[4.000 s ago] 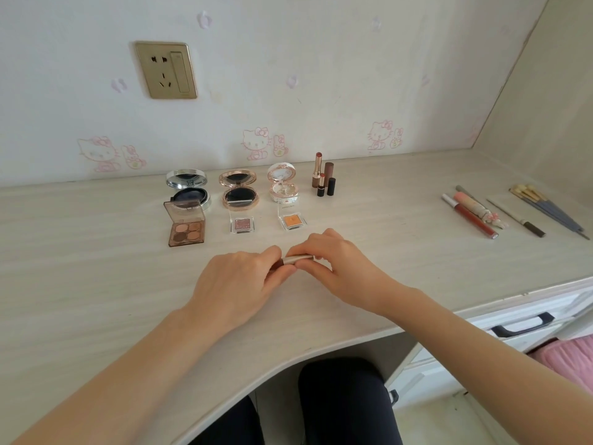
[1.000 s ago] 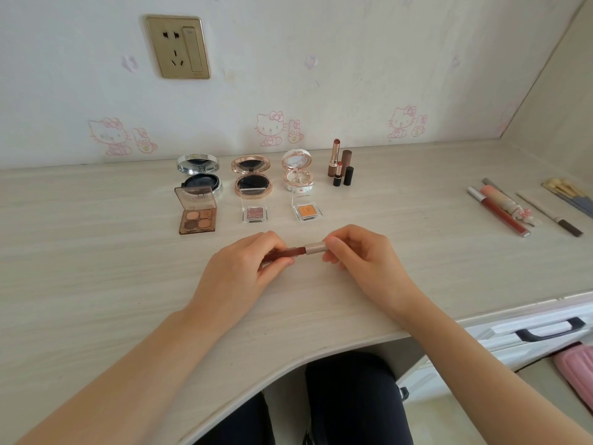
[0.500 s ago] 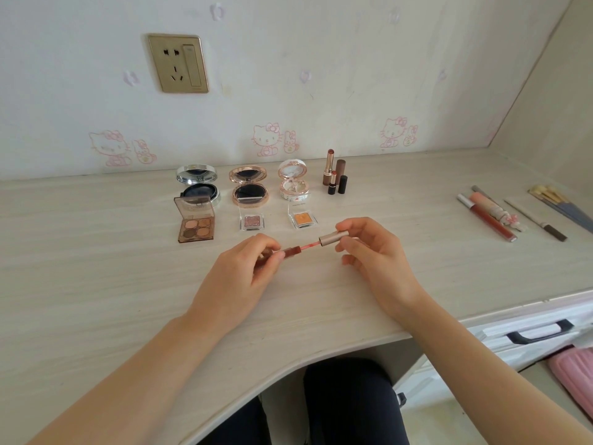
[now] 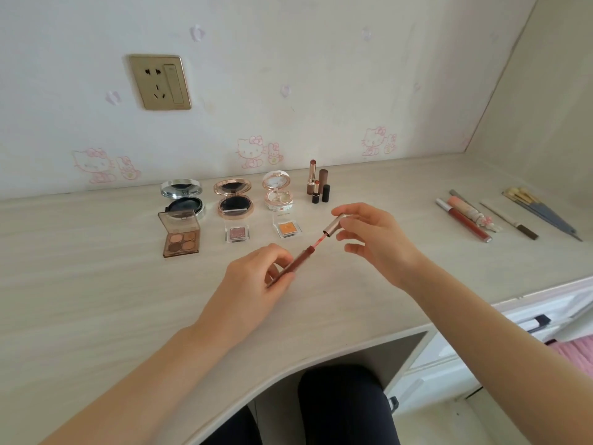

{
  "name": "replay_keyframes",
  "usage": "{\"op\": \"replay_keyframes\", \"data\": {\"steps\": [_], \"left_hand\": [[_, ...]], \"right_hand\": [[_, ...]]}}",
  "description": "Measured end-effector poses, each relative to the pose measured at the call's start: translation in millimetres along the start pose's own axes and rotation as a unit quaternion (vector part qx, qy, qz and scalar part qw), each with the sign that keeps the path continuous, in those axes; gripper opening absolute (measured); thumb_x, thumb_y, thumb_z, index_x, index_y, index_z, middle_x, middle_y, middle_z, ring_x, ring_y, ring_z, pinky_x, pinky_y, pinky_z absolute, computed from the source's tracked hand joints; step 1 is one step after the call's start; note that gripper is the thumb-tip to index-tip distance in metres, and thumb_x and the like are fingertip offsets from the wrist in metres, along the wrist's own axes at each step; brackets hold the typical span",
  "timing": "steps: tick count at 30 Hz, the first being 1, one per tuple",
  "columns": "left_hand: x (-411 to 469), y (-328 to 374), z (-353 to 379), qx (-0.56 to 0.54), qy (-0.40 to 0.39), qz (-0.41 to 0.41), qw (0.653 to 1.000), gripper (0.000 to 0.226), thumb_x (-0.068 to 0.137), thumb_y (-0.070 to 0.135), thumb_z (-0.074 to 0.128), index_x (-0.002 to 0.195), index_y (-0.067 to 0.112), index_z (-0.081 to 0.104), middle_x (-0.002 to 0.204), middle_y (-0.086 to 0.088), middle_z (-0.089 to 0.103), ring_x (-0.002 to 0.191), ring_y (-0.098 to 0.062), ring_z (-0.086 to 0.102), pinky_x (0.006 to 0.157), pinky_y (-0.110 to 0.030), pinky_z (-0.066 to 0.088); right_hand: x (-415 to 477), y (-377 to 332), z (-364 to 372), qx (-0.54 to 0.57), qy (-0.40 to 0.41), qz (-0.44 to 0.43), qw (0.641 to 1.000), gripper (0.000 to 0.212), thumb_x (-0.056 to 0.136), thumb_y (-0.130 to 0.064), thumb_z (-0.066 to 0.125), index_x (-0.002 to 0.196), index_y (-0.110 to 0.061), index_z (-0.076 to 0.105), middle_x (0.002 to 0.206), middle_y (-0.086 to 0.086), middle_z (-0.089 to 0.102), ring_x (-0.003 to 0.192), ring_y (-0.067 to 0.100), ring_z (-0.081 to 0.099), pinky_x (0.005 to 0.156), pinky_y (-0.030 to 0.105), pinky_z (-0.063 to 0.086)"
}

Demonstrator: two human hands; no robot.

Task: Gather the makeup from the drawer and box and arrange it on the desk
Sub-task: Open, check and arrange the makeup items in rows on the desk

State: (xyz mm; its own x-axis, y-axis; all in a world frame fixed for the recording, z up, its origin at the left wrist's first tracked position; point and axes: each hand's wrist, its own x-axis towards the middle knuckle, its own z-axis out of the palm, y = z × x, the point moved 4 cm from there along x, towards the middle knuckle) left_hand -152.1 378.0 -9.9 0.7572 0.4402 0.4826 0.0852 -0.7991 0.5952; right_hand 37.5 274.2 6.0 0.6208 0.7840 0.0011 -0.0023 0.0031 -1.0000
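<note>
My left hand (image 4: 253, 284) grips a dark red lip gloss tube (image 4: 300, 260) above the pale desk (image 4: 96, 284). My right hand (image 4: 373, 239) pinches its rose-gold cap (image 4: 333, 225), whose pink wand still reaches into the tube's mouth. Behind the hands stand three open round compacts (image 4: 234, 199), an open brown eyeshadow palette (image 4: 180, 234), two small single shadows (image 4: 284, 227) and opened lipsticks (image 4: 317, 186).
At the right of the desk lie lip gloss tubes (image 4: 465, 220), a pencil (image 4: 510, 220) and several brushes (image 4: 542, 213). A white drawer with a dark handle (image 4: 539, 321) stands below the desk's right edge. A wall socket (image 4: 159, 81) is at the back left.
My right hand has pulled the cap up and to the right, off the tube, baring the wand. The left hand has tilted the tube upward.
</note>
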Motion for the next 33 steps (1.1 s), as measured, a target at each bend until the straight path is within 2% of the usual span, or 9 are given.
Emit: {"op": "replay_keyframes", "data": {"steps": [5, 10, 13, 16, 18, 22, 25, 29, 33], "left_hand": [[19.0, 9.3, 19.6, -0.037, -0.011, -0.025, 0.999, 0.016, 0.082, 0.02, 0.072, 0.091, 0.028, 0.06, 0.083, 0.016, 0.062, 0.069, -0.007, 0.06, 0.063, -0.012, 0.046], [40.1, 18.7, 42.0, -0.052, -0.026, -0.044, 0.997, 0.019, 0.086, 0.023, 0.067, 0.096, 0.033, 0.054, 0.085, 0.013, 0.061, 0.063, 0.0, 0.06, 0.054, -0.012, 0.047], [48.1, 20.6, 53.4, 0.005, -0.038, -0.033, 0.999, 0.019, 0.088, 0.032, 0.063, 0.103, 0.035, 0.051, 0.088, 0.014, 0.06, 0.075, -0.002, 0.059, 0.066, -0.015, 0.049], [50.6, 18.1, 59.2, 0.048, -0.046, -0.014, 0.998, 0.024, 0.091, 0.034, 0.057, 0.115, 0.033, 0.054, 0.094, 0.011, 0.06, 0.093, -0.007, 0.052, 0.08, -0.03, 0.049], [50.5, 16.5, 62.3, 0.064, -0.063, 0.013, 0.996, 0.031, 0.093, 0.037, 0.053, 0.123, 0.03, 0.056, 0.101, 0.011, 0.061, 0.1, -0.007, 0.046, 0.087, -0.031, 0.045], [47.5, 12.7, 65.8, 0.077, -0.108, 0.029, 0.991, 0.049, 0.089, 0.056, 0.046, 0.13, 0.03, 0.055, 0.113, 0.015, 0.057, 0.111, -0.007, 0.038, 0.099, -0.029, 0.038], [44.5, 10.1, 64.7, 0.115, -0.108, 0.042, 0.987, 0.066, 0.08, 0.07, 0.043, 0.131, 0.03, 0.054, 0.113, 0.016, 0.056, 0.114, -0.009, 0.038, 0.101, -0.028, 0.036], [44.3, 4.9, 63.2, 0.14, -0.102, 0.026, 0.984, 0.076, 0.072, 0.079, 0.041, 0.13, 0.032, 0.054, 0.114, 0.018, 0.055, 0.116, -0.009, 0.037, 0.102, -0.03, 0.036], [44.4, 0.8, 67.9, 0.166, -0.12, 0.018, 0.979, 0.084, 0.068, 0.084, 0.038, 0.136, 0.036, 0.046, 0.122, 0.017, 0.046, 0.122, -0.009, 0.032, 0.105, -0.031, 0.033]], "right_hand": [[16.9, -10.4, -10.3, -0.072, -0.014, 0.018, 0.997, 0.018, 0.092, -0.013, 0.056, 0.102, -0.02, 0.069, 0.092, 0.0, 0.068, 0.077, 0.011, 0.061, 0.067, 0.025, 0.049], [37.6, -19.6, -18.1, -0.115, -0.006, 0.02, 0.993, 0.02, 0.093, -0.013, 0.054, 0.107, -0.015, 0.068, 0.092, 0.002, 0.066, 0.078, 0.012, 0.06, 0.069, 0.025, 0.048], [51.7, -20.2, -19.1, -0.149, 0.003, 0.029, 0.988, 0.02, 0.093, -0.013, 0.053, 0.104, -0.018, 0.069, 0.091, 0.002, 0.065, 0.077, 0.012, 0.059, 0.068, 0.025, 0.048], [64.5, -16.3, -18.0, -0.177, 0.001, 0.039, 0.983, 0.02, 0.093, -0.013, 0.052, 0.1, -0.02, 0.07, 0.089, -0.001, 0.062, 0.074, 0.011, 0.058, 0.065, 0.024, 0.048], [72.3, -12.8, -16.6, -0.195, 0.001, 0.044, 0.98, 0.019, 0.092, -0.014, 0.053, 0.099, -0.021, 0.069, 0.087, -0.002, 0.062, 0.072, 0.011, 0.058, 0.062, 0.022, 0.047], [84.5, -4.9, -8.7, -0.231, 0.004, 0.047, 0.972, 0.013, 0.091, -0.018, 0.057, 0.099, -0.018, 0.067, 0.08, -0.002, 0.062, 0.068, 0.011, 0.056, 0.057, 0.021, 0.044], [92.3, -1.9, 2.0, -0.276, -0.002, 0.024, 0.961, 0.011, 0.088, -0.017, 0.059, 0.095, -0.015, 0.068, 0.078, -0.001, 0.061, 0.064, 0.011, 0.054, 0.049, 0.015, 0.04], [102.6, 2.9, 14.7, -0.334, -0.003, -0.001, 0.943, 0.013, 0.084, -0.019, 0.064, 0.092, -0.012, 0.071, 0.08, -0.001, 0.061, 0.075, 0.012, 0.055, 0.067, 0.021, 0.045], [109.4, 8.9, 19.1, -0.385, -0.002, -0.017, 0.923, 0.011, 0.083, -0.021, 0.064, 0.089, -0.016, 0.071, 0.079, -0.001, 0.065, 0.078, 0.012, 0.057, 0.061, 0.019, 0.042]]}}
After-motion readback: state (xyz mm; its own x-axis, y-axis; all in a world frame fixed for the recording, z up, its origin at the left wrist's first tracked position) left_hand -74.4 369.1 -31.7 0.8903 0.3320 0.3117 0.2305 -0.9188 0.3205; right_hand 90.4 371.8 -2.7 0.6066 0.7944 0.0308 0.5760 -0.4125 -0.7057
